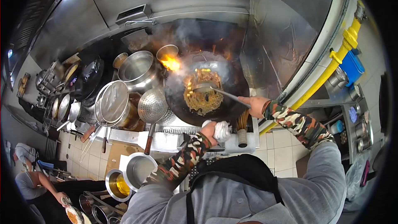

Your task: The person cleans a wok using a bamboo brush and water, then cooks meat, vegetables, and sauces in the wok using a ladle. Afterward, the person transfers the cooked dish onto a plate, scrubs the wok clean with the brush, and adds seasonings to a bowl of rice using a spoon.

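Note:
My right hand is wrapped round the handle of a long metal ladle, whose bowl rests in the food. The black wok holds a browned mass, perhaps fried rice or noodles, with yellow pieces in it. Smoke rises from the wok, and a bright flame burns at its far left rim. At the near side of the wok, my left hand is closed on a bunched white cloth. Whether the cloth covers a wok handle cannot be seen.
A perforated skimmer and a mesh strainer lie left of the wok, near a metal pot. A bamboo brush stands near my right hand. Bowls, one holding yellow oil, sit lower left. A co-worker's hand is beyond them.

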A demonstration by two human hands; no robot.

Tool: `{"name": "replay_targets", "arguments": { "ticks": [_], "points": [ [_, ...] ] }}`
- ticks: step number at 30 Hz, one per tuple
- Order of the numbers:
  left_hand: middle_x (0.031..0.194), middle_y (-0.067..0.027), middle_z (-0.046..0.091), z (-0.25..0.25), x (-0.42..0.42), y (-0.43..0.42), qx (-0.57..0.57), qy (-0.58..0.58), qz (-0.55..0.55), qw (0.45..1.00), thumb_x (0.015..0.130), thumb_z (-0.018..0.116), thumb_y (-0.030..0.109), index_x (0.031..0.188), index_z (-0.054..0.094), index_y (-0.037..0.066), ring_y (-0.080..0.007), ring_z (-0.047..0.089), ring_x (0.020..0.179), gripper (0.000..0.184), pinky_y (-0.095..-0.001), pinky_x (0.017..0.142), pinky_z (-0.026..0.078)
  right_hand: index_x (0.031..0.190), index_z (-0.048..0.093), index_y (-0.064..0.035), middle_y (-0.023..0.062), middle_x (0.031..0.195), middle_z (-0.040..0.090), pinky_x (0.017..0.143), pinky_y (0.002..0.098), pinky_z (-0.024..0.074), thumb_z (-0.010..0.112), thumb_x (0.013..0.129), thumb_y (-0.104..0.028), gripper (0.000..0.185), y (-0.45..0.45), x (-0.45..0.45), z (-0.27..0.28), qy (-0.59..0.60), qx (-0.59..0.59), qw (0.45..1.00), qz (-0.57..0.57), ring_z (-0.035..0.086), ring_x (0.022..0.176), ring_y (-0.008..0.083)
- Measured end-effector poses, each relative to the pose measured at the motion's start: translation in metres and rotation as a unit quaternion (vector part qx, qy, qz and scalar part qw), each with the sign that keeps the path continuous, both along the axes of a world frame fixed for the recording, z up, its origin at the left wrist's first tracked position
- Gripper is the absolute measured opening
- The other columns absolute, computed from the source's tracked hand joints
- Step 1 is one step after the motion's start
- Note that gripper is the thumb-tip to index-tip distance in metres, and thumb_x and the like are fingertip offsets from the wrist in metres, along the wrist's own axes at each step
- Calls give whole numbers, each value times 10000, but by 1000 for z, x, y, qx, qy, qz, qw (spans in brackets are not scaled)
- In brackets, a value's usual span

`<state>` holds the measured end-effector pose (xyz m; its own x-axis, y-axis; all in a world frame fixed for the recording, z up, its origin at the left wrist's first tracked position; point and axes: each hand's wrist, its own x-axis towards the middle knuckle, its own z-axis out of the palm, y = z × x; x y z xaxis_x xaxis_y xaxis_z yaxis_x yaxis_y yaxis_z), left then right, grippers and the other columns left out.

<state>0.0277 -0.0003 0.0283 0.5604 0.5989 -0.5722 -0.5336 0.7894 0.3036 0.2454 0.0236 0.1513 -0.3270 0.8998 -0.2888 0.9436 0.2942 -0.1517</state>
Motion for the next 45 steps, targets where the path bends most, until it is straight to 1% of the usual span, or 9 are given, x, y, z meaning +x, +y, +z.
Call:
{"name": "replay_targets", "arguments": {
  "ticks": [14, 16, 18, 23, 26, 34, 36, 42, 45],
  "points": [
    [801, -55, 651, -49, -11, 42, 44, -36, -1, 998, 936, 433, 188, 902, 623, 95, -215, 641, 717, 213, -388, 693, 537, 1447, 326, -120, 226, 1003, 657, 771, 437, 520, 510, 766, -21, 713, 8, -21, -13, -54, -15, 998, -3, 642, 930, 366],
    [811, -56, 650, -68, -24, 5, 753, 304, -43, 582, 948, 419, 182, 940, 619, 95, -217, 637, 715, 219, -390, 701, 533, 1447, 323, -119, 229, 989, 658, 772, 441, 518, 500, 769, -16, 709, 13, -22, -16, -41, 32, 998, -38, 642, 925, 365],
    [862, -55, 651, -73, 4, -25, 24, -17, 59, 998, 755, 658, 95, 1011, 601, 72, -195, 643, 824, 263, -354, 759, 509, 1446, 321, -112, 235, 987, 654, 776, 448, 513, 486, 773, -11, 701, 8, -9, -21, -13, 67, 997, -30, 639, 906, 375],
    [825, -42, 648, -61, -18, 35, 549, 174, -119, 809, 800, 583, 36, 890, 622, 64, -156, 637, 757, 102, -291, 665, 510, 1440, 349, -184, 229, 1007, 650, 806, 438, 505, 493, 746, -10, 730, -38, -5, 34, -19, -11, 999, -25, 637, 927, 372],
    [786, -25, 651, -8, -17, 42, 26, -47, -65, 996, 889, 485, 104, 824, 635, 96, -179, 642, 714, 164, -329, 669, 540, 1429, 374, -212, 227, 1000, 653, 811, 430, 511, 504, 729, 1, 743, -45, -4, 47, -53, -32, 998, -3, 641, 937, 370],
    [853, -50, 645, -123, -22, 51, 554, -71, -147, 817, 800, 706, 286, 944, 631, 63, -219, 633, 776, 275, -347, 720, 522, 1355, 440, -141, 215, 1002, 650, 815, 466, 499, 543, 778, -102, 588, -9, -12, -4, -1, 48, 998, -42, 643, 944, 343],
    [996, -76, 662, -94, -22, -6, 71, -110, -56, 990, 795, 715, 349, 1045, 624, 49, -239, 637, 907, 401, -371, 796, 507, 1324, 476, -125, 220, 999, 648, 833, 464, 491, 563, 781, -129, 550, -3, 3, -6, 71, 100, 991, -53, 638, 948, 343],
    [846, -74, 643, -56, -31, 60, 180, -244, -91, 949, 757, 626, 107, 903, 639, 30, -228, 639, 793, 165, -377, 775, 519, 1001, 588, 5, 88, 656, 561, 435, 361, 477, 554, 861, -107, 183, 11, 8, 47, 222, -160, 927, -256, 579, 511, 202],
    [891, -137, 664, -89, -11, 16, 191, 311, -59, 929, 838, 559, 298, 946, 642, 47, -316, 649, 867, 285, -441, 774, 503, 869, 562, 4, 58, 598, 515, 366, 338, 411, 520, 879, -100, 113, 32, 33, 40, 296, -208, 870, -335, 509, 455, 180]
  ]
}}
